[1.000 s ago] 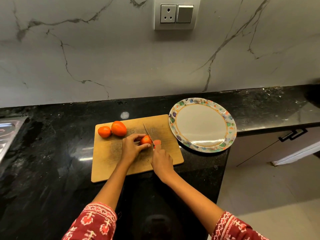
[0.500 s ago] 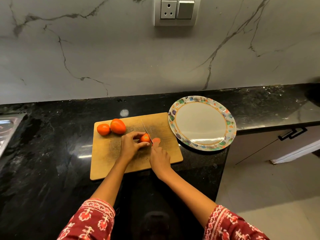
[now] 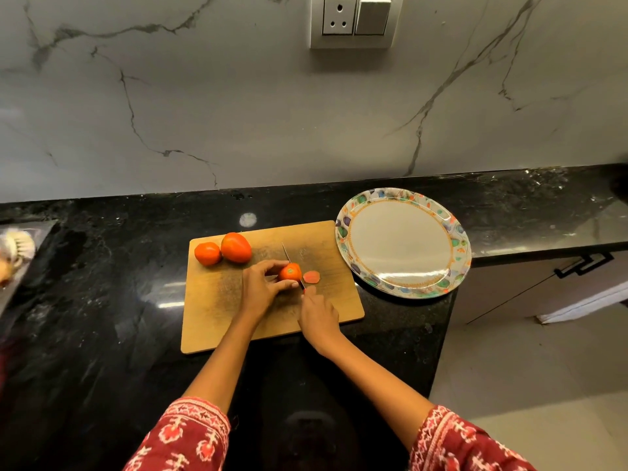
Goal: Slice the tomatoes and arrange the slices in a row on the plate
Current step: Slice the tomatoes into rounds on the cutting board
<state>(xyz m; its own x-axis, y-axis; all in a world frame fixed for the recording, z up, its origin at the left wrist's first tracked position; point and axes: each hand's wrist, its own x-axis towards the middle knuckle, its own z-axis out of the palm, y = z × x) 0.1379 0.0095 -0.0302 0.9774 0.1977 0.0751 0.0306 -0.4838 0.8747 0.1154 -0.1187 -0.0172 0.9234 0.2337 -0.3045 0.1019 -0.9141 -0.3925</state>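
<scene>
Sink edge: at your far left a steel surface [image 3: 17, 266] shows at the frame border, with a blurred pale object on it that you cannot identify.
Countertop: your black speckled stone counter [image 3: 102, 300] carries everything.
Cutting board: the wooden board [image 3: 210, 317] lies flat in front of you, its right end close to the plate.
Whole tomatoes: a small tomato [image 3: 207, 253] and a larger tomato [image 3: 236, 247] touch each other at the board's far left corner.
Left hand: your left hand [image 3: 260, 288] curls thumb and fingers around the tomato being cut [image 3: 290, 272], holding it against the board.
Knife: the blade [image 3: 289, 258] stands on edge against that tomato's right side, tip pointing away from you.
Cut slice: one slice [image 3: 311, 277] lies flat on the board just right of the blade.
Right hand: your right hand [image 3: 317, 317] is wrapped around the knife handle, which is mostly hidden.
Plate: the oval plate with a patterned rim [image 3: 458, 246] sits on the counter right of the board, with no slices on it.
</scene>
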